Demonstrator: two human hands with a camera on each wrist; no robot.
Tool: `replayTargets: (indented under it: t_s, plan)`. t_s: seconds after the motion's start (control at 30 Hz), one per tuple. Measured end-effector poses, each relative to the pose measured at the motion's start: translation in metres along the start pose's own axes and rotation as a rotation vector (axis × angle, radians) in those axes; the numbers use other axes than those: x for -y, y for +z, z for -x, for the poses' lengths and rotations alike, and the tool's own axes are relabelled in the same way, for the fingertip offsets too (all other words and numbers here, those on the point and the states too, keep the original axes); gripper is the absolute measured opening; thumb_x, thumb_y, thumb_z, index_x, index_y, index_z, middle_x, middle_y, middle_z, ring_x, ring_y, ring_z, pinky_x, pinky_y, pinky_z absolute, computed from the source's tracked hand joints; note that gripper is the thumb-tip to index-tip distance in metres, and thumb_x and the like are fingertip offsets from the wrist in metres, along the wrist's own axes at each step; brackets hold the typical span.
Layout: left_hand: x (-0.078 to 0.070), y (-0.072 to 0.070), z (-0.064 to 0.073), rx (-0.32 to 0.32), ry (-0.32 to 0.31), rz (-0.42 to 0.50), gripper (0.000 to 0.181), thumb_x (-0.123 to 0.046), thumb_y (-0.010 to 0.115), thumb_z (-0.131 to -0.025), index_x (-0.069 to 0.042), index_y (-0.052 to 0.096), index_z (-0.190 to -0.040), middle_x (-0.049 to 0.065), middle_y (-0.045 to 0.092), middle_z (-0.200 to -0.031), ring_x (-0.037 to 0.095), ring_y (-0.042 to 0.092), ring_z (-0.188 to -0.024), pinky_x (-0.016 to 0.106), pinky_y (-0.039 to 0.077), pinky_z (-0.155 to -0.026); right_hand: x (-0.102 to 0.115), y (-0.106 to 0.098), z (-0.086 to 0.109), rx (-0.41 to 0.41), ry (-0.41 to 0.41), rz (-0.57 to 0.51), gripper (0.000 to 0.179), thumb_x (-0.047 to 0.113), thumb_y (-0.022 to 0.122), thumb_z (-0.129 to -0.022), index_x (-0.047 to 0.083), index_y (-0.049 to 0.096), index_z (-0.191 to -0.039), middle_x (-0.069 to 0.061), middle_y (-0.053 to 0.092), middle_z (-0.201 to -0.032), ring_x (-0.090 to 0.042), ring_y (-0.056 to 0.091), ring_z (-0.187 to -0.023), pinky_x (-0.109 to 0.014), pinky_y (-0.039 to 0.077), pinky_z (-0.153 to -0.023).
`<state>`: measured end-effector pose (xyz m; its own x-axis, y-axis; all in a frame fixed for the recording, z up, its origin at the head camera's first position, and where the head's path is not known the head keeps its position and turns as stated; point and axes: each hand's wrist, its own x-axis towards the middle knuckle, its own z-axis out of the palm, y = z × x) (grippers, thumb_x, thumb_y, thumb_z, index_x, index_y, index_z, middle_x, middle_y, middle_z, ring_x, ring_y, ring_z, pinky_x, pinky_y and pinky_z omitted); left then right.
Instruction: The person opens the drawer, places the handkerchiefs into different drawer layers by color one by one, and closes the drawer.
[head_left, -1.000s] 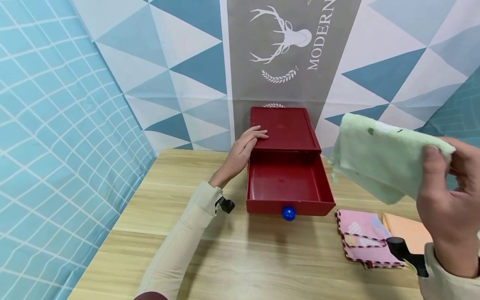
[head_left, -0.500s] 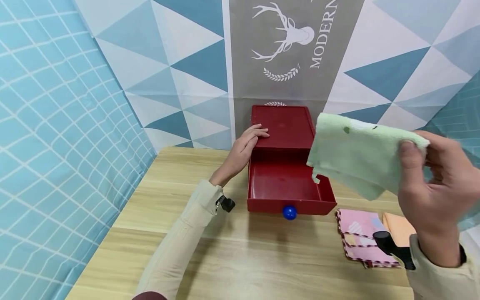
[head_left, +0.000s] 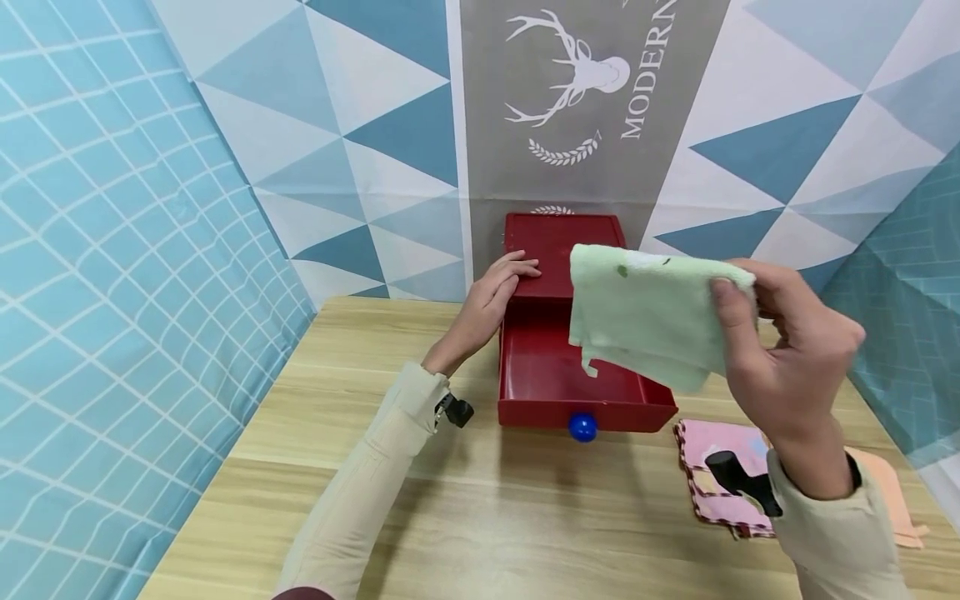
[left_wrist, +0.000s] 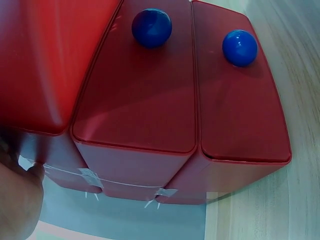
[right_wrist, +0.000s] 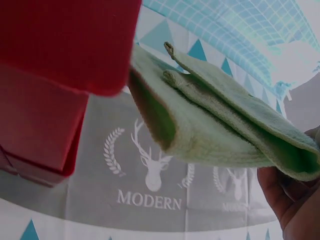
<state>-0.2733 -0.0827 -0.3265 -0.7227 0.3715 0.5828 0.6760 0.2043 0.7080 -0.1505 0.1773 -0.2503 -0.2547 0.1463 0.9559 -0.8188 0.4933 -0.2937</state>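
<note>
A red drawer cabinet [head_left: 547,237] stands against the wall with its top drawer [head_left: 536,414] pulled out; the part of the drawer's inside that shows holds nothing. My left hand [head_left: 487,304] rests on the cabinet's top left edge, fingers lying fairly straight on the lid. In the left wrist view that hand [left_wrist: 19,202] is at the lower left. Between thumb and fingers, my right hand [head_left: 791,358] pinches a folded light green towel [head_left: 648,321], held above the drawer's right side. The right wrist view shows the towel's folded layers [right_wrist: 210,120] beside the red drawer [right_wrist: 65,45].
A folded pink cloth [head_left: 720,435] and an orange cloth [head_left: 888,492] lie on the wooden table [head_left: 480,525], right of the drawer. A blue knob [head_left: 582,427] sticks out from the drawer front. Two lower closed drawers have blue knobs [left_wrist: 152,27] too. Patterned wall sheets stand behind and left.
My right hand has carried the green towel leftward, from right of the cabinet to over the open drawer. The left hand has stayed on the cabinet.
</note>
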Motion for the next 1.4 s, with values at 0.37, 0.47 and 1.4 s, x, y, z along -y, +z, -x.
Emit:
replayTargets:
  t_s: [0.37, 0.47, 1.4]
  plan:
    - [-0.001, -0.001, 0.001, -0.003, -0.014, -0.007, 0.033, 0.000, 0.035, -0.104, 0.007, 0.062, -0.122, 0.024, 0.051, -0.142, 0.037, 0.032, -0.144, 0.038, 0.025, -0.120, -0.007, 0.014, 0.001, 0.178, 0.011, 0.011, 0.038, 0.025, 0.069, -0.094, -0.013, 0.069, -0.099, -0.026, 0.071, -0.087, 0.010, 0.065, -0.088, -0.008, 0.049, -0.078]
    - [0.000, -0.001, 0.001, -0.008, 0.000, -0.014, 0.033, 0.000, 0.036, -0.104, 0.008, 0.060, -0.126, 0.026, 0.048, -0.144, 0.038, 0.033, -0.143, 0.036, 0.025, -0.120, -0.009, 0.019, 0.002, 0.203, 0.005, -0.003, 0.038, 0.026, 0.069, -0.094, -0.011, 0.070, -0.100, -0.024, 0.072, -0.088, 0.010, 0.065, -0.088, -0.009, 0.050, -0.078]
    - [0.000, 0.001, 0.000, 0.000, 0.003, -0.005, 0.033, 0.000, 0.035, -0.104, 0.009, 0.061, -0.121, 0.025, 0.053, -0.141, 0.038, 0.032, -0.144, 0.037, 0.023, -0.121, -0.060, 0.027, 0.026, 0.585, 0.432, -0.005, 0.023, 0.014, 0.060, -0.100, 0.003, 0.064, -0.119, -0.014, 0.075, -0.094, -0.007, 0.064, -0.066, -0.013, 0.051, -0.059]
